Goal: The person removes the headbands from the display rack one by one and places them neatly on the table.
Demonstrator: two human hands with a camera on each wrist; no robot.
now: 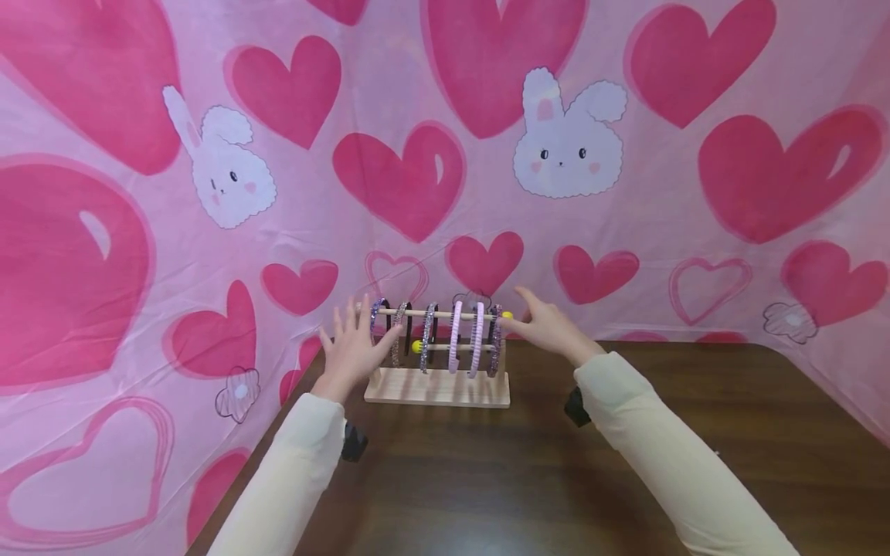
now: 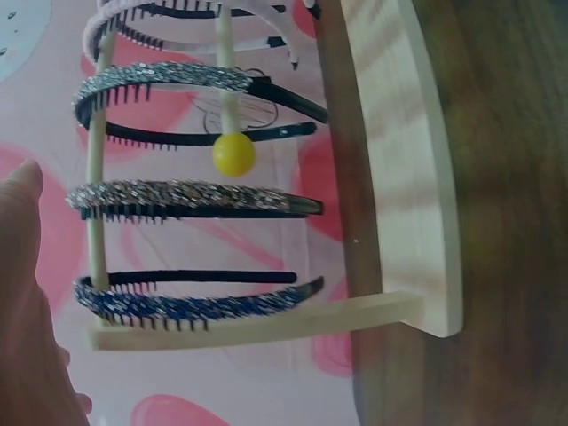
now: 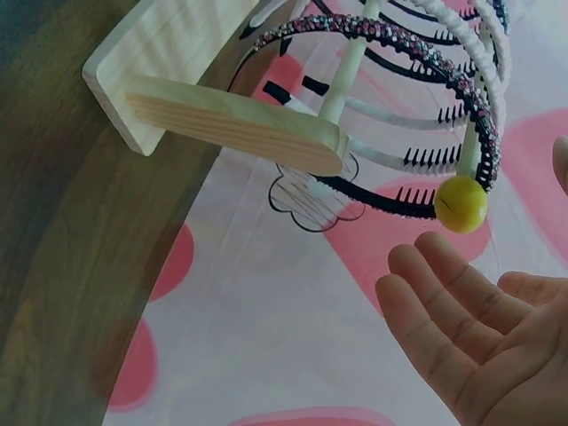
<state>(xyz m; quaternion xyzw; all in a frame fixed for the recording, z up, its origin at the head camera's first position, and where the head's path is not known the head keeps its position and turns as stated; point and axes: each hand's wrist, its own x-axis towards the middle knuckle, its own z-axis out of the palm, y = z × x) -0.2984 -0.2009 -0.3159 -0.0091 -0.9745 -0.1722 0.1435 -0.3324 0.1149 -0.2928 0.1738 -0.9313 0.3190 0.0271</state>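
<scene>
A wooden headband rack [image 1: 438, 391] stands on the table, with several headbands hung over its upper rod. Fingers spread, my left hand [image 1: 351, 347] is beside the rack's left end, near a blue glittery headband [image 2: 191, 304]. Further along hang a champagne glittery headband [image 2: 186, 194], a silver glittery headband [image 2: 169, 78] and two pale pink ruffled headbands [image 1: 455, 340]. My right hand [image 1: 545, 324] is at the right end, empty, its fingertips close to the yellow ball [image 3: 461, 204] that caps the upper rod. Beside that ball hangs a pink-and-dark glittery headband [image 3: 417, 44].
A second yellow ball [image 2: 234, 154] caps the lower rod's free end. The dark wooden table [image 1: 473, 479] extends in front and to the right. Pink cloth [image 1: 653, 208] printed with hearts and rabbits hangs behind and at the left.
</scene>
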